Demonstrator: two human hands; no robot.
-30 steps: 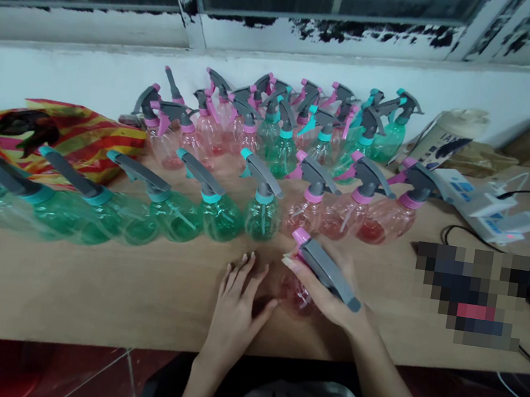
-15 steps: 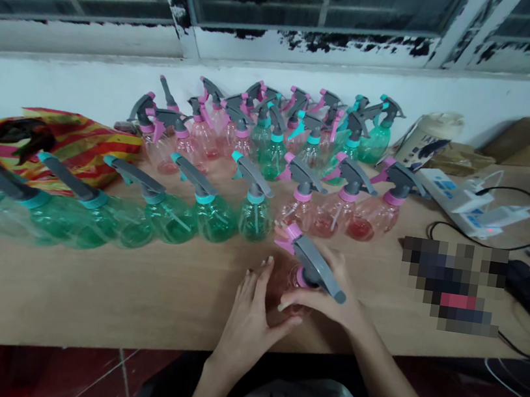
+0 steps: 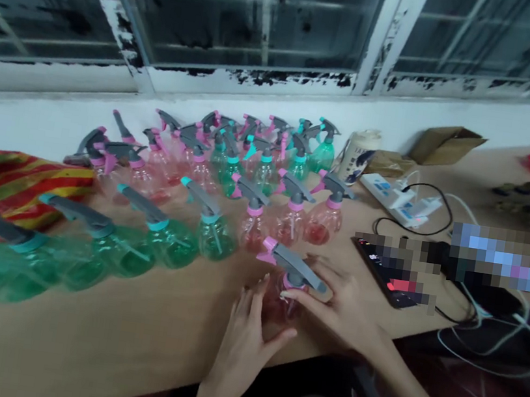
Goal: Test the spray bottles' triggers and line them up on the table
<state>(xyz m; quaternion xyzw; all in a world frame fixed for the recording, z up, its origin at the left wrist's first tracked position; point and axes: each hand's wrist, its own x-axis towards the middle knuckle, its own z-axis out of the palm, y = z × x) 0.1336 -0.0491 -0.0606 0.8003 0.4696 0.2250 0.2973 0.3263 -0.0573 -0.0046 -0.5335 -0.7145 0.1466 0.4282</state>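
On the table close in front of me stands a pink spray bottle (image 3: pixel 295 267) with a grey and pink trigger head. My right hand (image 3: pixel 341 304) is wrapped around its neck, thumb at the near side. My left hand (image 3: pixel 246 330) rests open on the bottle's left, thumb and fingers apart; whether it touches the body I cannot tell. Just beyond is a row of spray bottles: pink ones (image 3: pixel 254 226) to the right, green ones (image 3: pixel 217 239) running off to the left. Their trigger heads point in similar directions.
More pink and green spray bottles (image 3: pixel 266 171) crowd along the wall. A striped red and yellow bag (image 3: pixel 45 184) lies at left. On the right are a white power strip (image 3: pixel 393 200), cables, a phone (image 3: pixel 369 259), a cup (image 3: pixel 358 156) and a brown paper bag (image 3: pixel 444 146).
My view has swung to the right, so the bottles appear further left and more of the table's right side shows. The right hand keeps its hold on the pink spray bottle.
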